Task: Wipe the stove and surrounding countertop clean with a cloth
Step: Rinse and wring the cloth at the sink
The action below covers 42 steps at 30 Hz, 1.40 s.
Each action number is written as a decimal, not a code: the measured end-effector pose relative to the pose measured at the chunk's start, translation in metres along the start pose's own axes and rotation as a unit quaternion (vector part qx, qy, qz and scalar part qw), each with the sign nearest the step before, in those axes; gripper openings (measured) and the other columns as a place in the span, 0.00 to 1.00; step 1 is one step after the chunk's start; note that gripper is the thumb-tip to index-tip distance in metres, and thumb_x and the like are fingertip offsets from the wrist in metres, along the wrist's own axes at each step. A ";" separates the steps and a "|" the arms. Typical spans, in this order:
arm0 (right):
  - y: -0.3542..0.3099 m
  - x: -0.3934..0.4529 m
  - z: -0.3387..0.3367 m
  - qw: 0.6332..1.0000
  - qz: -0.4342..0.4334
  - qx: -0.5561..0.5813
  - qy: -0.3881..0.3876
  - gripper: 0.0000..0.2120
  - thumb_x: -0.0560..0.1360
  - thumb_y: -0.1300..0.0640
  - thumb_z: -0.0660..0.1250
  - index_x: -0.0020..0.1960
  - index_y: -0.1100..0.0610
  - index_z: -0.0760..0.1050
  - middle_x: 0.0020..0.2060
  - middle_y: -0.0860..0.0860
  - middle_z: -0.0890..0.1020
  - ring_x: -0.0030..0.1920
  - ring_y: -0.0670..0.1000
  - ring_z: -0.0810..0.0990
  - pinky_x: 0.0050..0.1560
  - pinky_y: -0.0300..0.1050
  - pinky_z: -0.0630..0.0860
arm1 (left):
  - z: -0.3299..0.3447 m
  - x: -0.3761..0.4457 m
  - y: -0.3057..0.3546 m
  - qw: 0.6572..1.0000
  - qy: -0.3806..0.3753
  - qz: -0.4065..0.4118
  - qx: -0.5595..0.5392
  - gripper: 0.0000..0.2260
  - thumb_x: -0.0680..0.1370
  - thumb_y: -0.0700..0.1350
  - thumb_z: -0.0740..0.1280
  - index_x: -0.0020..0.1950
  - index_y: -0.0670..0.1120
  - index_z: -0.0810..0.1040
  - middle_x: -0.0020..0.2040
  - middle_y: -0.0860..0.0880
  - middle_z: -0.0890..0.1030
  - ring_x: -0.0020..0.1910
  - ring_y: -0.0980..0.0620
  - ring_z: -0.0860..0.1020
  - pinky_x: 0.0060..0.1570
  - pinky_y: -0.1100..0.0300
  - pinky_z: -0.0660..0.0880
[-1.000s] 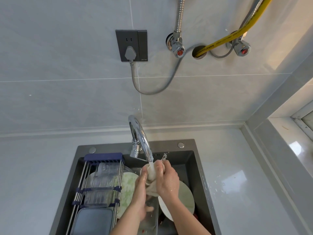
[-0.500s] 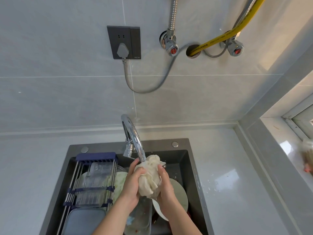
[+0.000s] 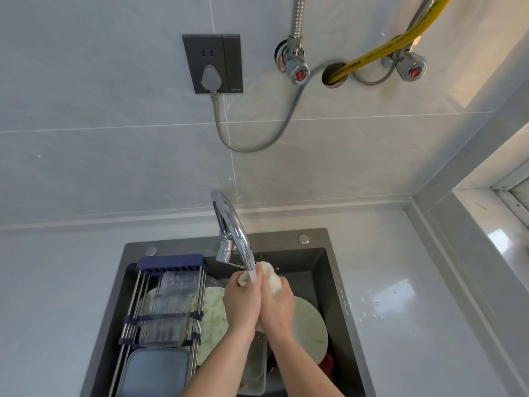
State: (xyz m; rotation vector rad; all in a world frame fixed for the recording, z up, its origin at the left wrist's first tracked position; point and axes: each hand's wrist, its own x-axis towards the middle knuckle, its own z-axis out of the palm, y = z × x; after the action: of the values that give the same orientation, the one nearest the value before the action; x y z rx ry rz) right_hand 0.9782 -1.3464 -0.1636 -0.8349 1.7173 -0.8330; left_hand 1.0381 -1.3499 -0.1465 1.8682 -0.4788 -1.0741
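Two hands clamped on cloth under running tap; wiping not yet begun.

Left hand [image 3: 242, 303] and right hand [image 3: 279, 306] pressed together over sink [image 3: 323, 270], cloth [image 3: 272, 279] bunched between both grips, protruding at 12 o'clock beneath faucet [image 3: 234, 233] stream. Rinsing stage, by judgement. Stove out of view; bench [image 3: 400, 310] at 3 o'clock wet and speckled, unwiped.

A dark sink [image 3: 335, 270] holds plates [image 3: 310, 325] and a rack [image 3: 169, 319] beneath a chrome faucet [image 3: 233, 227].

Polished chrome faucet [image 3: 233, 227], matt dark-grey sink [image 3: 329, 270], glossy pale countertop [image 3: 400, 310], soft wet off-white cloth [image 3: 273, 282].
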 end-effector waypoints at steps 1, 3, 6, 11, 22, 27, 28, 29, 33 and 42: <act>-0.003 -0.002 -0.003 1.000 -0.009 -0.020 0.002 0.29 0.69 0.23 0.64 0.51 0.47 0.77 0.40 0.45 0.84 0.41 0.43 0.84 0.42 0.44 0.80 | 0.002 0.002 -0.003 1.000 0.017 0.010 0.015 0.14 0.79 0.60 0.68 0.44 0.50 0.82 0.40 0.51 0.85 0.42 0.51 0.83 0.45 0.50 0.81; -0.006 -0.005 -0.013 0.998 -0.031 -0.058 0.004 0.24 0.72 0.26 0.65 0.48 0.47 0.77 0.38 0.44 0.84 0.39 0.43 0.83 0.39 0.42 0.78 | 0.004 0.004 -0.010 0.999 0.032 0.012 0.029 0.17 0.79 0.62 0.67 0.43 0.51 0.83 0.39 0.52 0.85 0.42 0.51 0.83 0.44 0.52 0.80; -0.001 -0.003 -0.022 0.993 -0.064 -0.103 -0.015 0.22 0.76 0.31 0.64 0.42 0.50 0.76 0.35 0.45 0.83 0.37 0.44 0.81 0.39 0.42 0.77 | 0.005 0.003 -0.016 0.999 0.039 -0.014 0.019 0.18 0.79 0.62 0.66 0.40 0.50 0.84 0.38 0.51 0.85 0.41 0.50 0.84 0.45 0.51 0.81; 0.011 0.004 -0.024 0.978 -0.091 -0.185 -0.039 0.26 0.76 0.28 0.56 0.40 0.49 0.76 0.34 0.47 0.83 0.38 0.46 0.82 0.45 0.51 0.80 | -0.002 0.012 -0.020 0.997 0.003 -0.006 0.072 0.15 0.81 0.54 0.67 0.38 0.50 0.84 0.37 0.51 0.85 0.41 0.48 0.84 0.47 0.46 0.81; 0.013 0.025 -0.026 0.897 -0.253 -0.355 -0.075 0.29 0.78 0.32 0.46 0.37 0.53 0.71 0.32 0.51 0.81 0.35 0.56 0.79 0.41 0.56 0.77 | -0.013 0.023 -0.026 0.967 0.009 0.135 0.214 0.11 0.82 0.46 0.63 0.45 0.49 0.84 0.32 0.51 0.82 0.32 0.52 0.79 0.30 0.57 0.73; 0.012 0.025 -0.031 0.897 -0.283 -0.339 -0.032 0.25 0.80 0.30 0.50 0.44 0.49 0.72 0.38 0.44 0.78 0.37 0.47 0.78 0.40 0.50 0.78 | -0.015 0.021 -0.035 0.970 -0.034 0.163 0.175 0.03 0.83 0.53 0.64 0.49 0.59 0.75 0.46 0.54 0.82 0.43 0.54 0.81 0.43 0.49 0.81; 0.014 0.023 -0.031 0.903 -0.284 -0.319 -0.031 0.24 0.80 0.30 0.51 0.48 0.48 0.73 0.40 0.43 0.78 0.39 0.46 0.78 0.41 0.48 0.78 | -0.017 0.018 -0.032 0.986 -0.043 0.108 0.120 0.03 0.83 0.54 0.63 0.51 0.59 0.73 0.51 0.52 0.81 0.48 0.53 0.81 0.49 0.47 0.81; 0.017 0.019 -0.030 0.914 -0.284 -0.290 -0.031 0.22 0.80 0.31 0.53 0.51 0.47 0.73 0.43 0.41 0.77 0.41 0.45 0.78 0.42 0.47 0.78 | -0.017 0.011 -0.026 0.996 -0.059 0.020 0.057 0.04 0.83 0.56 0.63 0.52 0.58 0.74 0.54 0.49 0.82 0.50 0.51 0.81 0.53 0.45 0.81; 0.021 0.005 -0.030 0.938 -0.268 -0.213 -0.061 0.18 0.75 0.35 0.66 0.57 0.46 0.73 0.51 0.36 0.73 0.51 0.42 0.75 0.48 0.39 0.75 | -0.012 -0.009 -0.005 0.928 -0.156 -0.283 -0.185 0.25 0.81 0.64 0.62 0.55 0.43 0.80 0.49 0.40 0.83 0.50 0.43 0.82 0.55 0.46 0.79; 0.034 0.001 -0.048 0.990 0.044 0.064 -0.116 0.30 0.72 0.25 0.65 0.69 0.38 0.69 0.69 0.40 0.72 0.67 0.48 0.75 0.64 0.57 0.77 | -0.023 0.007 -0.015 0.982 -0.134 -0.103 -0.082 0.12 0.76 0.40 0.70 0.54 0.54 0.86 0.53 0.44 0.87 0.55 0.41 0.84 0.56 0.34 0.80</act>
State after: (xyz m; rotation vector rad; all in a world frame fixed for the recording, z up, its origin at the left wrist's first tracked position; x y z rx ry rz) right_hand 0.9270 -1.3233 -0.1803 -0.7334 1.4703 -0.7475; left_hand 1.0594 -1.3351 -0.1572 1.6624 -0.3412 -1.4696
